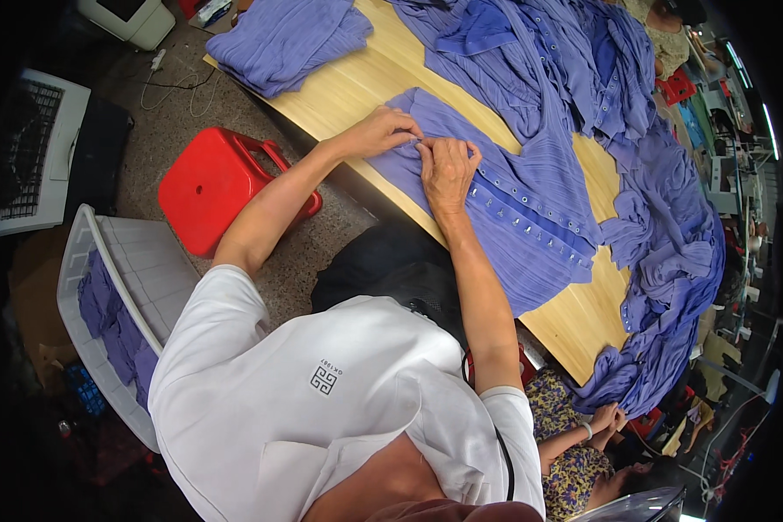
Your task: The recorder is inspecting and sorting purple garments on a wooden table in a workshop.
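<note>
Garment workshop; purple garments (670, 248) heaped on wooden table (570, 329); cloth (113, 317) in white bin (152, 270)

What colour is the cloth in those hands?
The cloth is bluish purple, best seen in the head view.

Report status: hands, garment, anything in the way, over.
Left hand, right hand pinching purple garment, close together. Garment spread on table, metal fasteners showing. Purple cloth heap beyond, clear of hands.
</note>
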{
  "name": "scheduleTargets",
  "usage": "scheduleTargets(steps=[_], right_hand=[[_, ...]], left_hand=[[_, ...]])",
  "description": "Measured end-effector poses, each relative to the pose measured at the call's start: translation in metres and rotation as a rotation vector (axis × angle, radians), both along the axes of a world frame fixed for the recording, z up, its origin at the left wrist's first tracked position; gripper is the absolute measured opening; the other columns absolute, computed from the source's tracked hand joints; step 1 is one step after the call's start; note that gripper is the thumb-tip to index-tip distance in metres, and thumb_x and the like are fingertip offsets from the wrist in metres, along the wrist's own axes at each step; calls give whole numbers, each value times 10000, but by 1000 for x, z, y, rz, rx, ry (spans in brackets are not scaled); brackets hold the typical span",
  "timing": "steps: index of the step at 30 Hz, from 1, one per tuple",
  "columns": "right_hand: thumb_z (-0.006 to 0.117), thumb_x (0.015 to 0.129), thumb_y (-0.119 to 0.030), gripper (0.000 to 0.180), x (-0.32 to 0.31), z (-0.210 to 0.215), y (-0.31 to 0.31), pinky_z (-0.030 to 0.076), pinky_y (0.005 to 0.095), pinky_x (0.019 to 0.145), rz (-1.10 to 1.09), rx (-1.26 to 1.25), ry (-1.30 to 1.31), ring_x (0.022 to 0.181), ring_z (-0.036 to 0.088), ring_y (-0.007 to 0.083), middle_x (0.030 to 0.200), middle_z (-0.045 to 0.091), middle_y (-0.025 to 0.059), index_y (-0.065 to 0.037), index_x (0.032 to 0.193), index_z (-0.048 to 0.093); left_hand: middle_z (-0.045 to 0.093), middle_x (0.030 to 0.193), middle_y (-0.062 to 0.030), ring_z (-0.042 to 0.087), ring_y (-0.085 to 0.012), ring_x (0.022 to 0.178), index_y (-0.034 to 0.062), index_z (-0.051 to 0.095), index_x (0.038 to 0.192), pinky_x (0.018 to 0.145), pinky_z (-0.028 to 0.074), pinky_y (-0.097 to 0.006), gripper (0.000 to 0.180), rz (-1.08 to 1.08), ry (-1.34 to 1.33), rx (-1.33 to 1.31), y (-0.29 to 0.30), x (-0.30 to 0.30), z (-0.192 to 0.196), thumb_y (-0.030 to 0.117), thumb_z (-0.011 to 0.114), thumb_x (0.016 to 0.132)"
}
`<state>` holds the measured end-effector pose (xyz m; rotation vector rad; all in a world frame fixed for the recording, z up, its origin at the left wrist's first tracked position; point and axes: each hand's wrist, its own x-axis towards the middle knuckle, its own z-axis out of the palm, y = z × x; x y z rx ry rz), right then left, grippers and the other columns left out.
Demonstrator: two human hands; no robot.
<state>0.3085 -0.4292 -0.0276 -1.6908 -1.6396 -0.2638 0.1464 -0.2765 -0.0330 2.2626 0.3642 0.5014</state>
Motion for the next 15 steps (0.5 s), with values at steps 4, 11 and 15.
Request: scheduleTargets(steps=[4,11,15], right_hand=[[863,896,-154,146,-1,1,-1,411,476,1064,6,8,-2,920,667,262,912,698,52,-110,952,737],[865,881,-154,140,0,-4,1,416,512,1076,-6,4,26,910,664,255,902,700,42,-115,941,745],[856,911,-150,123,0,-2,1,412,515,1099,2,-19,47,918,676,264,909,715,56,-105,948,747]], left_hand=[[800,1078,-89,697,-311,1059,75,796,1133,1023,476,-464,166,-23,19,38,0,0,0,159,723,1010],[789,1057,-85,688,-302,1036,89,798,1133,1007,470,-450,160,-13,2,11,1,1,-5,167,726,1013],[774,1023,-89,681,-310,1013,90,797,1137,989,472,-447,163,5,-6,62,0,-1,-4,173,729,1014]])
